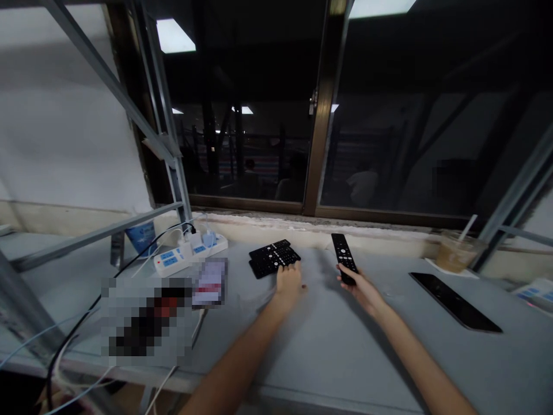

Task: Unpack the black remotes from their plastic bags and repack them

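Several black remotes [270, 253] with pale buttons lie overlapping on the grey table, close to the window wall. My left hand [288, 280] is at their near right edge, its fingers bent and pressed together on one of the remotes; its fingertips are partly lost against the black. To the right, my right hand [358, 285] is closed round the lower end of another black remote [342, 249]. That remote's button side faces up, and its far end points at the window.
A white power strip [173, 260] with plugs and cables, a phone [210, 281], a blurred dark item and a blue cup [142, 237] are on the left. On the right are a black tablet-like slab [455, 302] and a drink cup [457, 252] with a straw. Metal posts flank the table [319, 357].
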